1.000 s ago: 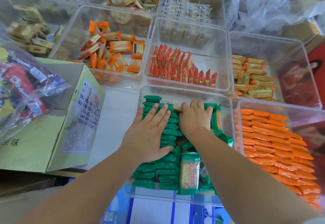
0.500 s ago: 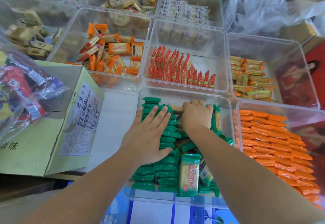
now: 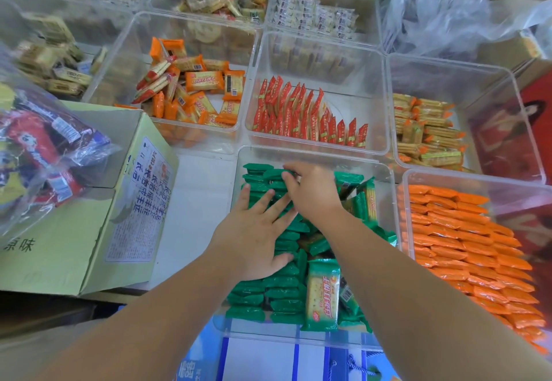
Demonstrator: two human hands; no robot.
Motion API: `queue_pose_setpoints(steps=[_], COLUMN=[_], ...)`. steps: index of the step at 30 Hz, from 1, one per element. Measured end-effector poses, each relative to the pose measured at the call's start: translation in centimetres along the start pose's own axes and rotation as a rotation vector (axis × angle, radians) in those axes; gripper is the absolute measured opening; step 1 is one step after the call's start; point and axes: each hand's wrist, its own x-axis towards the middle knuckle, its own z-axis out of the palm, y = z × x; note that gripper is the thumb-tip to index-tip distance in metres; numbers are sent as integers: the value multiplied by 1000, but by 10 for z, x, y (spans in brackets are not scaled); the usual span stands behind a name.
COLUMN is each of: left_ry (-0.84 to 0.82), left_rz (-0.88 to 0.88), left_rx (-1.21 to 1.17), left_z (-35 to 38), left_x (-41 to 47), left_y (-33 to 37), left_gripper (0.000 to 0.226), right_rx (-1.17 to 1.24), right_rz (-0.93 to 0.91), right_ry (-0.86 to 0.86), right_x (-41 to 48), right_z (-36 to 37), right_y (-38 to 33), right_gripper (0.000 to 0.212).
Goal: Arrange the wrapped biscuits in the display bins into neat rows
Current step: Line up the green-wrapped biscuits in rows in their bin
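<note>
A clear display bin (image 3: 316, 154) in front of me holds green wrapped biscuits (image 3: 280, 292) stacked on edge in rows along its left side. Its right side is jumbled, with tilted green packets (image 3: 363, 201) and one packet (image 3: 324, 294) lying face up. My left hand (image 3: 257, 231) lies flat with spread fingers on the left rows. My right hand (image 3: 313, 194) reaches across to the left at the back of the bin, its fingers lying over the top packets there, just above my left fingertips.
To the right, a bin of orange packets (image 3: 466, 231) lies in neat rows. Behind are bins with red packets (image 3: 307, 117), loose orange packets (image 3: 194, 93) and tan packets (image 3: 427, 132). A cardboard box (image 3: 89, 216) and a snack bag (image 3: 33, 147) stand at left.
My right hand has uncurled and swung left over the back packets, toward my left fingertips. My left hand stays flat on the left rows.
</note>
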Motion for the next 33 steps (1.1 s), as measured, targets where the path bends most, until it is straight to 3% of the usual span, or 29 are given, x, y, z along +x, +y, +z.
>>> queue_pose_setpoints(steps=[5, 8, 10, 12, 14, 16, 19, 22, 27, 31, 33], left_ry=[129, 415, 561, 536, 414, 310, 305, 311, 308, 314, 322], left_rz=[-91, -326, -535, -723, -831, -829, -743, -732, -744, -757, -763], left_rx=[-60, -254, -435, -668, -1000, -1243, -1179, -1115, -1072, -1064, -1046], left_z=[-9, -15, -13, -5, 8, 17, 21, 21, 18, 20, 21], left_x=[-6, -13, -21, -30, -41, -52, -58, -55, -53, -55, -55], left_y=[2, 0, -2, -2, 4, 10, 14, 14, 16, 14, 14], left_gripper=[75, 52, 55, 70, 81, 80, 67, 61, 56, 54, 53], right_rx=[283, 333, 384, 451, 518, 589, 572, 552, 453, 572, 502], right_rz=[357, 568, 673, 697, 711, 702, 726, 766, 680, 688, 637], right_ry=[24, 132, 136, 55, -33, -104, -125, -111, -178, -264, -240], right_x=[11, 10, 7, 7, 5, 3, 2, 11, 16, 8, 2], right_z=[13, 19, 20, 21, 23, 25, 26, 28, 35, 27, 18], right_y=[3, 1, 2, 1, -3, -3, -3, -9, -9, -7, -10], right_gripper=[26, 38, 42, 26, 30, 48, 64, 64, 58, 71, 76])
